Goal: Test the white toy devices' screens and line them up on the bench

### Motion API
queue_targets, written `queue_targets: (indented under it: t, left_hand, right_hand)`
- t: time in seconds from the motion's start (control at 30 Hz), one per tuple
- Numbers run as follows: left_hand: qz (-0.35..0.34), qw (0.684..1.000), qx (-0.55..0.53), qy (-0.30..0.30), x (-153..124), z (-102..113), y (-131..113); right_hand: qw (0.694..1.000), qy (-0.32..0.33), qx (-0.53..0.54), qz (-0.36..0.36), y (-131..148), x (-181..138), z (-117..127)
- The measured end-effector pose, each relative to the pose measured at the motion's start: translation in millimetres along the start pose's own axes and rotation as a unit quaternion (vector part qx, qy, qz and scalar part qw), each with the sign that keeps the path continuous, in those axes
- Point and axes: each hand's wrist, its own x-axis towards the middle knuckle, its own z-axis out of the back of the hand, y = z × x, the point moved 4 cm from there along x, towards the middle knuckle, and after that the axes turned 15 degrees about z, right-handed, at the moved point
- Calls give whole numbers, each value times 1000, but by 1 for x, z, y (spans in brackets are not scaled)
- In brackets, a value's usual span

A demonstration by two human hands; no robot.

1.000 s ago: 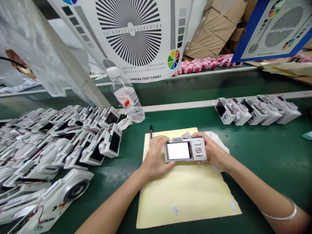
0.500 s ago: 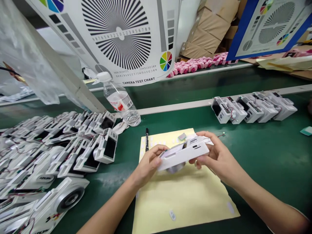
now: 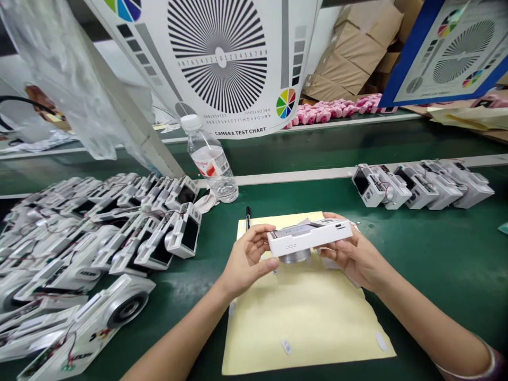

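A small white camera (image 3: 309, 238) is held flat above a yellow paper sheet (image 3: 301, 323), its bottom edge toward me and its silver lens ring pointing down. My left hand (image 3: 248, 259) grips the camera's left end with thumb and fingers. My right hand (image 3: 355, 254) holds its right end from below and behind. A black pen (image 3: 248, 214) lies at the sheet's far left corner.
Many white half-built cameras (image 3: 91, 238) with loose wires crowd the left of the green bench. Another row of cameras (image 3: 420, 182) sits at the right. A clear water bottle (image 3: 210, 159) stands before a camera test chart (image 3: 222, 58). Pink parts (image 3: 333, 108) and cardboard boxes lie behind.
The camera was upright on the sheet with its lit screen facing me; both hands lifted it and tipped it flat, so its bottom edge now faces me.
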Motion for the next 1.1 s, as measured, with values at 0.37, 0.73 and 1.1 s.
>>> queue_targets:
  t: [0.37, 0.73, 1.1]
  left_hand:
    - [-22, 999, 24, 14, -2, -1, -6]
    - [141, 983, 75, 92, -2, -10, 9]
    - [213, 973, -76, 38, 4, -10, 28]
  right_hand:
    - [999, 19, -28, 13, -3, -1, 7]
    - [990, 46, -126, 37, 3, -1, -5]
    - [691, 20, -714, 112, 34, 16, 38]
